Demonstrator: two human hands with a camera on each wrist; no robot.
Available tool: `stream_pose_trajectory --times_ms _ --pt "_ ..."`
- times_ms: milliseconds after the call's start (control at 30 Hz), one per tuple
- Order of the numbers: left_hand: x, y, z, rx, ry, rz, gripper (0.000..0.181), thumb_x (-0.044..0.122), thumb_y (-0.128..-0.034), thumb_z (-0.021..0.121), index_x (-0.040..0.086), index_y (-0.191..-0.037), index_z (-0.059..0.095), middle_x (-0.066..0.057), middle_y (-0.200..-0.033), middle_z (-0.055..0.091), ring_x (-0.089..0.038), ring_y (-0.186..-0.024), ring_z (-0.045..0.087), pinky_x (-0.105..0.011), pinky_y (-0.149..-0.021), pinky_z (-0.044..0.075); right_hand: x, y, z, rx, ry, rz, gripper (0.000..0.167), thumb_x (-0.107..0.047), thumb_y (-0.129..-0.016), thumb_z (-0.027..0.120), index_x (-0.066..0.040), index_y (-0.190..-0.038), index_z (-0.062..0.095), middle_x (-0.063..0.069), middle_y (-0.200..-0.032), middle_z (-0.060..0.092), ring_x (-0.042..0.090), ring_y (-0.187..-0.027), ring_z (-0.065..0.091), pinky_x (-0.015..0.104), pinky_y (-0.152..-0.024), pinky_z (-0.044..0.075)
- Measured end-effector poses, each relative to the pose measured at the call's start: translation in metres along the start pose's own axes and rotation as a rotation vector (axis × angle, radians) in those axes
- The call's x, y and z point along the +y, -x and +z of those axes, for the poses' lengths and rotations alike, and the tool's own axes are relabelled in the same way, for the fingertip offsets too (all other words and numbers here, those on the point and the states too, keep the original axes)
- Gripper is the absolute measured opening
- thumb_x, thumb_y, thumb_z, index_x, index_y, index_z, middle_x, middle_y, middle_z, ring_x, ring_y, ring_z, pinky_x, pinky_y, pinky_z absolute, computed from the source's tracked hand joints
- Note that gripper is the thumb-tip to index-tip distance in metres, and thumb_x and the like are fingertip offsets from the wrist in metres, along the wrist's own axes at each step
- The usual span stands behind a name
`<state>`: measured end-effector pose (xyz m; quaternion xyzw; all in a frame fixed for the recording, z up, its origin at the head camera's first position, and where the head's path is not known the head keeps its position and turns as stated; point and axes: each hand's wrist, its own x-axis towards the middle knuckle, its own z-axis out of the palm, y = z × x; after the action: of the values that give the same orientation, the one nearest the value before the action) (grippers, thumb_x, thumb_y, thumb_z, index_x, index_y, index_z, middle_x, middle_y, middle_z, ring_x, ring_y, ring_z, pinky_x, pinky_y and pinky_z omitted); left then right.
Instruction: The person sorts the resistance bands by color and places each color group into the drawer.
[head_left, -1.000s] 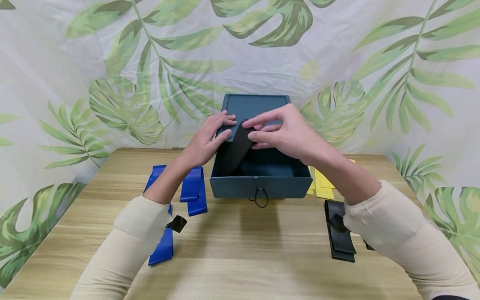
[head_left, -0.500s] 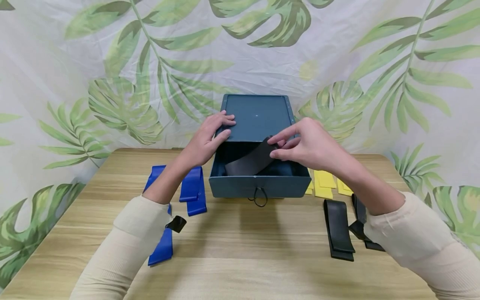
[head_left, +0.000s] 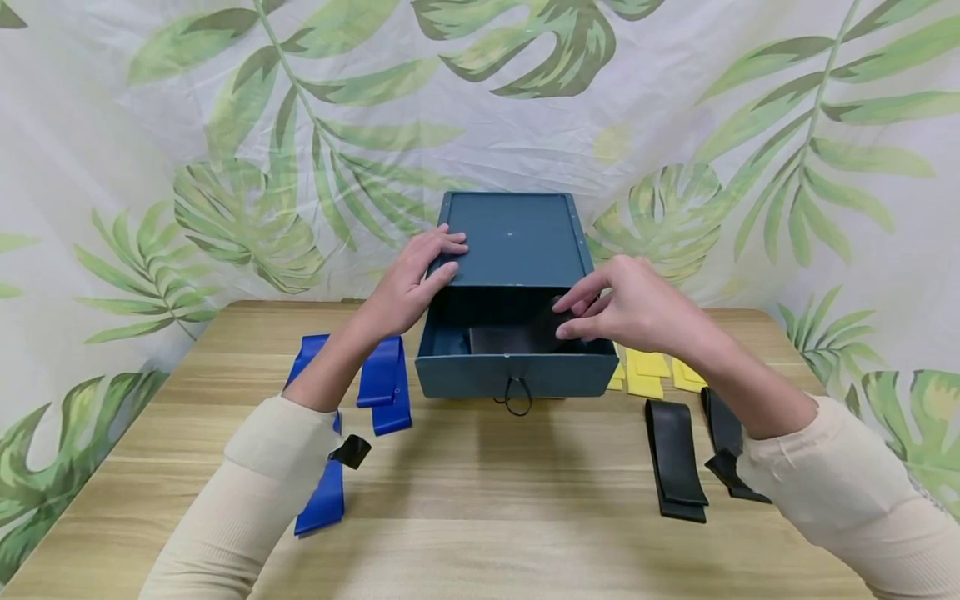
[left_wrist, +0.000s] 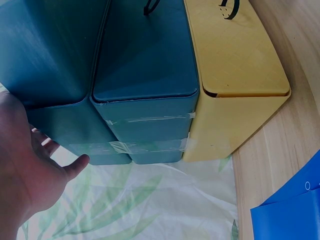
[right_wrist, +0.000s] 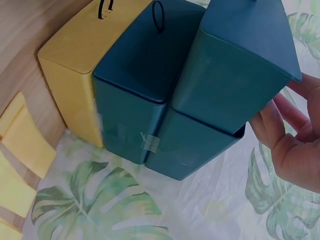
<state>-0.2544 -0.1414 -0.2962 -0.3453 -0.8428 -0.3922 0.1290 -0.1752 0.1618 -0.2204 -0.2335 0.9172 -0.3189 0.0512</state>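
A teal drawer (head_left: 517,377) stands pulled out of the top teal box (head_left: 513,237). Inside it a black strip (head_left: 498,340) lies low, its right end raised toward my right hand (head_left: 637,308), whose thumb and forefinger pinch it at the drawer's right side. The strip's pinched end is dark and partly hidden. My left hand (head_left: 412,279) rests with spread fingers on the box's left edge. In the left wrist view the left hand (left_wrist: 35,165) is beside the teal box; in the right wrist view the right hand (right_wrist: 295,135) shows beyond the drawer (right_wrist: 235,75), the strip out of sight.
Another teal box (left_wrist: 150,55) and a yellow box (left_wrist: 240,50) form the stack's lower levels. Blue strips (head_left: 381,371) lie left on the wooden table (head_left: 480,533), with a small black piece (head_left: 351,452) by the left sleeve. Yellow strips (head_left: 647,367) and black strips (head_left: 677,462) lie right.
My right hand has moved right and down from above the drawer's middle, drawing the black strip's upper end with it; the strip now lies lower. My left hand has stayed put.
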Motion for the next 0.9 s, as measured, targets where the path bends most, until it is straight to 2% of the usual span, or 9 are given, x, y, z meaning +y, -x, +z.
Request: stream_pose_trajectory --times_ms 100,300,533,667,800,900 --pt "0.0 0.0 0.0 0.003 -0.003 0.001 0.037 0.017 -0.1082 0.048 -0.002 -0.138 0.059 -0.017 -0.158 0.047 -0.029 -0.157 0.021 -0.052 -0.127 0.013 -0.001 -0.001 -0.001 -0.016 0.008 -0.01 0.024 -0.015 -0.087 0.085 -0.005 -0.109 0.082 0.011 -0.103 0.079 0.023 -0.091 0.076 0.039 -0.076 0.061" --pt "-0.001 0.0 0.0 0.004 -0.01 0.006 0.037 0.017 -0.1081 0.048 -0.002 -0.138 0.059 -0.017 -0.157 0.047 -0.03 -0.157 0.021 -0.052 -0.127 0.013 -0.005 -0.003 -0.004 -0.062 0.029 -0.001 0.026 -0.015 -0.087 0.085 -0.003 -0.109 0.081 0.004 -0.087 0.078 0.017 -0.072 0.075 0.034 -0.068 0.058" --pt "-0.001 0.0 0.0 0.006 -0.013 0.008 0.038 0.017 -0.1079 0.048 -0.002 -0.138 0.059 -0.017 -0.157 0.047 -0.031 -0.157 0.022 -0.052 -0.127 0.013 -0.009 -0.003 -0.007 -0.082 0.073 0.011 0.027 -0.015 -0.087 0.085 -0.002 -0.111 0.081 0.004 -0.087 0.076 0.016 -0.07 0.073 0.032 -0.062 0.052" --pt "-0.001 0.0 0.0 0.006 -0.011 0.006 0.038 0.017 -0.1078 0.048 -0.002 -0.138 0.059 -0.017 -0.157 0.047 -0.03 -0.157 0.022 -0.052 -0.127 0.013 -0.012 -0.001 -0.011 -0.098 0.107 0.009 0.029 -0.018 -0.087 0.085 -0.004 -0.112 0.081 0.007 -0.097 0.076 0.016 -0.079 0.07 0.034 -0.063 0.051" --pt "-0.002 0.0 0.0 0.004 -0.009 0.008 0.038 0.017 -0.1079 0.048 -0.002 -0.138 0.059 -0.017 -0.157 0.047 -0.03 -0.157 0.021 -0.052 -0.126 0.014 -0.014 0.001 -0.014 -0.122 0.131 0.011 0.031 -0.02 -0.088 0.084 -0.005 -0.115 0.08 0.016 -0.118 0.074 0.024 -0.095 0.073 0.037 -0.071 0.056" --pt "-0.003 0.0 0.0 0.002 -0.008 0.009 0.037 0.017 -0.108 0.048 -0.002 -0.138 0.059 -0.017 -0.157 0.047 -0.03 -0.157 0.021 -0.052 -0.126 0.014 -0.017 0.003 -0.016 -0.126 0.133 0.032 0.031 -0.02 -0.089 0.084 -0.004 -0.116 0.079 0.02 -0.128 0.07 0.028 -0.099 0.075 0.041 -0.077 0.059"
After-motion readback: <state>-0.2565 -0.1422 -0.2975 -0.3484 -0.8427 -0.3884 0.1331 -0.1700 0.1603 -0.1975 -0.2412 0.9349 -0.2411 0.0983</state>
